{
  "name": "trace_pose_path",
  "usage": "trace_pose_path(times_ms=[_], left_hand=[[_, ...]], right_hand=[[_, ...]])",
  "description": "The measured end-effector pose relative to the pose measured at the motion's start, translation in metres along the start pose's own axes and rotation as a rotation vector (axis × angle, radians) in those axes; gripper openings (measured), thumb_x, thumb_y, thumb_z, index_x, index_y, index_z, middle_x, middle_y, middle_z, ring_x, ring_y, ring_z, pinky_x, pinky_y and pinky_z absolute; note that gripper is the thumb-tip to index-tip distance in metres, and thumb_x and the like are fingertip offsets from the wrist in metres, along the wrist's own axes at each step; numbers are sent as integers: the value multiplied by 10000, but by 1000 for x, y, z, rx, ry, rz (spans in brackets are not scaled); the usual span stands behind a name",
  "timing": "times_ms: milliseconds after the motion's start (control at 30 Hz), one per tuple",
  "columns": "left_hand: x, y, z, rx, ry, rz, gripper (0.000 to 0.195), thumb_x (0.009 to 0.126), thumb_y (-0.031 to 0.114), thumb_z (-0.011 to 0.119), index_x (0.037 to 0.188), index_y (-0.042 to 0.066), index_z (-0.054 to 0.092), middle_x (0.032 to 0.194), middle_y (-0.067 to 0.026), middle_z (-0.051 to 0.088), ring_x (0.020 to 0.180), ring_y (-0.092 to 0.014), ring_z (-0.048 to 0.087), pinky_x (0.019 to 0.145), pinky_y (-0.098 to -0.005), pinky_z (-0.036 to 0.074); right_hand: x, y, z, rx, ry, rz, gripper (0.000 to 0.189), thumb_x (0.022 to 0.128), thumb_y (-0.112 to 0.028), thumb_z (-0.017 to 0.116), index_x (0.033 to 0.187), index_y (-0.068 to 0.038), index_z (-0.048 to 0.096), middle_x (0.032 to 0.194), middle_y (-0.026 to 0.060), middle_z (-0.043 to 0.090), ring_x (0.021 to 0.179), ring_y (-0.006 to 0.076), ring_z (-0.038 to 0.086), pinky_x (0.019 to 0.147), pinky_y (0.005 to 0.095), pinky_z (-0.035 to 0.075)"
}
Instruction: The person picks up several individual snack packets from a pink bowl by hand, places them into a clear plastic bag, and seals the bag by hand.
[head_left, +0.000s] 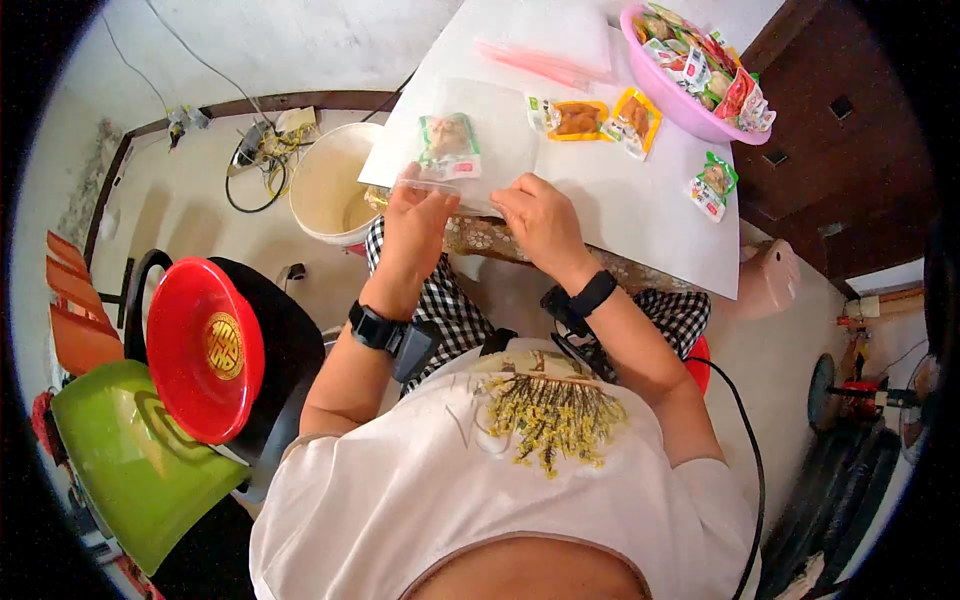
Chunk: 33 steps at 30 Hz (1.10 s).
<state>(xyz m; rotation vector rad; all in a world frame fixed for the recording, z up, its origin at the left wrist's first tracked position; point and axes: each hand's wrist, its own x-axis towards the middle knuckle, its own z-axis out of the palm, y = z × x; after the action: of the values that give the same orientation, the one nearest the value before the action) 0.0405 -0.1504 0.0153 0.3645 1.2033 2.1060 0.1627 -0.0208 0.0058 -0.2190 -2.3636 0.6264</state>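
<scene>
At the near edge of the white table (630, 202), my left hand (420, 225) and my right hand (544, 221) grip opposite ends of the mouth of a clear plastic bag (506, 146). A green-edged food packet (448, 146) shows through the bag's left part, just beyond my left fingertips. Whether it lies fully inside is hard to tell through the film. Two orange-edged food packets (577, 120) lie beyond my right hand. Farther right, a single green-edged packet (715, 187) rests near the table's right edge.
A pink basin (667, 101) heaped with packets stands at the far right table edge. Clear bags with pink strips (536, 66) lie at the back. Left on the floor are a white bucket (330, 184) and tangled cables (274, 150); nearer stand a red basin (202, 352) and green chair (135, 457).
</scene>
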Motion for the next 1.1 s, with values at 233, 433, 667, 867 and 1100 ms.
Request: trace_pose_path(times_ms=[233, 433, 667, 867, 1100], left_hand=[[-10, -19, -27, 1245, -187, 619, 395, 820, -114, 425, 1209, -74, 475, 1344, -287, 400, 1225, -403, 436, 986, -383, 405], [-14, -21, -21, 1845, -179, 794, 414, 753, -3, 550, 1155, -95, 511, 1366, -326, 359, 1239, -437, 411, 985, -436, 410], [9, -33, 2, 1745, -182, 799, 433, 771, 29, 571, 1190, -58, 505, 1282, -268, 451, 1223, -388, 443, 966, -441, 416], [44, -33, 4, 1752, -215, 961, 368, 785, 77, 585, 1149, 24, 568, 1226, -207, 490, 1133, -363, 505, 863, -428, 475], [56, -27, -7, 1752, -133, 813, 182, 748, 105, 603, 928, 78, 607, 938, -86, 534, 925, -272, 548, 730, -375, 492]], right_hand=[[-2, 2, 8, 74, 25, 47, 76, 820, -107, 626, 873, -55, 641, 778, 98, 554, 740, 294, 580, 626, 396, 476], [-2, 2, 9, 128, 35, 13, 93, 823, -55, 629, 912, -38, 650, 802, 102, 572, 694, 281, 582, 607, 356, 474], [0, -1, 10, 153, 64, 0, 79, 826, -85, 633, 882, -29, 638, 798, 106, 571, 726, 294, 586, 614, 382, 482], [-1, -2, 6, 162, 55, 25, 79, 830, -90, 632, 879, -30, 639, 793, 107, 565, 725, 297, 581, 612, 383, 479], [-8, 10, 5, 123, 62, 9, 78, 816, -76, 635, 887, -45, 642, 773, 102, 547, 713, 292, 575, 614, 386, 478]])
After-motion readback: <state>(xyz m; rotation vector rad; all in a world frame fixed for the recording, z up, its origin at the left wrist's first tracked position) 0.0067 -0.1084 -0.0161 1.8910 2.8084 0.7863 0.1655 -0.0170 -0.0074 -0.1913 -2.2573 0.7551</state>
